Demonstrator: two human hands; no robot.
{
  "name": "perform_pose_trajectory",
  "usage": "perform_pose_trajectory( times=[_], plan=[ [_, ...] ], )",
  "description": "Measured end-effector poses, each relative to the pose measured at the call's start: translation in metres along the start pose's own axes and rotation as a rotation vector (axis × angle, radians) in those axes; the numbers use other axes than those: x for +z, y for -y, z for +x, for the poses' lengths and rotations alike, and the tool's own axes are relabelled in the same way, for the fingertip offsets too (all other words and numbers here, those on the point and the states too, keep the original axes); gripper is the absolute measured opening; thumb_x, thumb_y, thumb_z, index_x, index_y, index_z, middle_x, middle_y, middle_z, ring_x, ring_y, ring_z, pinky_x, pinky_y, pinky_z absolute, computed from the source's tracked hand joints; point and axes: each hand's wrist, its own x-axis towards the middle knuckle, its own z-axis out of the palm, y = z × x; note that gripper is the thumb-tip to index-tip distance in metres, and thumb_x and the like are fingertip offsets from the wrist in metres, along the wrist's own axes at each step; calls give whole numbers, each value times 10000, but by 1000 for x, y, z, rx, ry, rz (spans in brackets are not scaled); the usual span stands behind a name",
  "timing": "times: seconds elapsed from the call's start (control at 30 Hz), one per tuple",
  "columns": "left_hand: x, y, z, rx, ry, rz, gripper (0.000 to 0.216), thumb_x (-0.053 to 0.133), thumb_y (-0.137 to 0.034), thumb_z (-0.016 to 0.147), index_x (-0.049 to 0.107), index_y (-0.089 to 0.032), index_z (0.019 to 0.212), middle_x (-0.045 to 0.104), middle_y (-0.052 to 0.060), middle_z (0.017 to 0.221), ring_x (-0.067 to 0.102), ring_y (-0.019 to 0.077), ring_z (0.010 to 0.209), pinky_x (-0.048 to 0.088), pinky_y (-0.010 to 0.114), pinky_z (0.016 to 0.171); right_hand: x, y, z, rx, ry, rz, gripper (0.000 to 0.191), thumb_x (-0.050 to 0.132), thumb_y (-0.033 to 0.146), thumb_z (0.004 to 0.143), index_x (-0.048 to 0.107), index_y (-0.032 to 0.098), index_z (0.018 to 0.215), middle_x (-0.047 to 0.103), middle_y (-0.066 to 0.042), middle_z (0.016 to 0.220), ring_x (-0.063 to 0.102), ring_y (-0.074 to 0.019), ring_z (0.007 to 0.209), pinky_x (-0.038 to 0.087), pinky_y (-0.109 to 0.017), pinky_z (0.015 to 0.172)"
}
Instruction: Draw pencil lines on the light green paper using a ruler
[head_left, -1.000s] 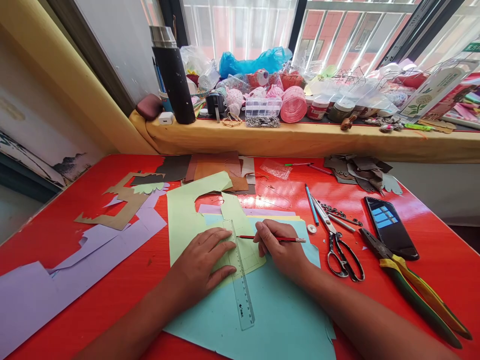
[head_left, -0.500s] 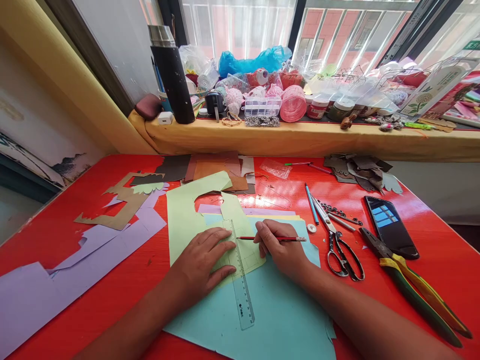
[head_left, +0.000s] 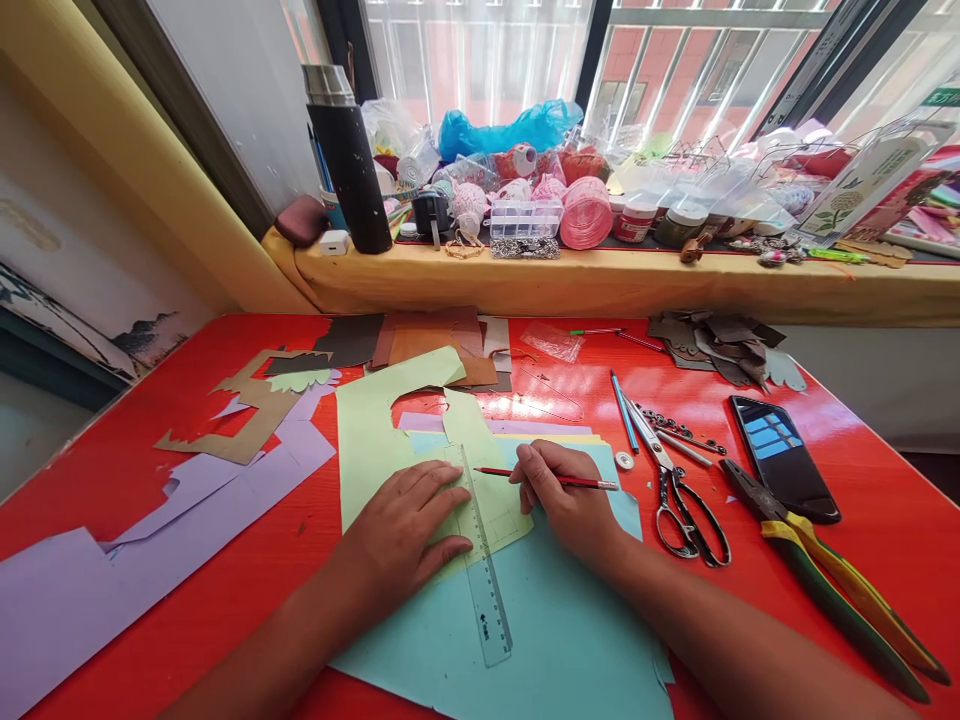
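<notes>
My left hand [head_left: 411, 525] lies flat with its fingers stretched out, the fingertips pressing on a clear ruler [head_left: 487, 605]. The ruler slants across a light green sheet of paper [head_left: 367, 430] with a curved cutout and thin pencil lines. In my right hand [head_left: 566, 495] is a dark red pencil [head_left: 499, 473], held in a closed grip. Its tip points left and lies close to the ruler's upper part; whether it touches the paper I cannot tell. Beneath the green sheet lies a larger blue sheet [head_left: 577, 630].
Right of the papers lie scissors [head_left: 675, 490], pliers [head_left: 817, 580], a phone [head_left: 784, 455] and a blue pen [head_left: 623, 410]. Purple paper [head_left: 187, 550] and a brown cutout [head_left: 247, 430] are on the left. A black flask [head_left: 351, 165] stands on the crowded windowsill.
The pencil's tip has shifted up slightly, and the pencil now tilts down more toward its eraser end. My left hand and the ruler keep their places on the paper.
</notes>
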Motion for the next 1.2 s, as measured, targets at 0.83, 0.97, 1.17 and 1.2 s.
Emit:
perform_pose_trajectory(
  times=[0.83, 0.97, 1.17, 1.2],
  plan=[
    [-8, -10, -4, 31, 43, 157, 347, 598, -337, 1133, 676, -174, 1429, 708, 148, 1481, 677, 340, 1362, 609, 514, 1118, -1, 1, 3, 69, -42, 81, 597, 640, 742, 1028, 725, 216, 758, 592, 24, 548, 611, -170, 509, 441, -315, 547],
    [-2, -12, -4, 22, 15, 187, 377, 565, -384, 1152, 661, -176, 1451, 720, 153, 1458, 695, 354, 1323, 630, 522, 1062, -1, 1, 3, 69, -41, 76, 607, 636, 759, 1023, 724, 220, 759, 595, 20, 552, 610, -176, 512, 430, -321, 544],
    [-3, -16, -2, 30, -18, 216, 358, 493, -309, 1169, 658, -156, 1448, 721, 155, 1455, 706, 342, 1304, 633, 510, 1056, -1, 1, 4, 80, -32, 67, 620, 626, 779, 1018, 731, 221, 770, 598, 18, 546, 610, -181, 512, 442, -326, 554],
    [-3, -17, -2, 28, -18, 217, 358, 492, -305, 1169, 656, -153, 1449, 721, 156, 1456, 707, 343, 1304, 636, 510, 1052, -1, 2, 4, 77, -31, 66, 621, 627, 779, 1018, 731, 220, 768, 598, 18, 548, 609, -180, 513, 442, -325, 554]
  ],
)
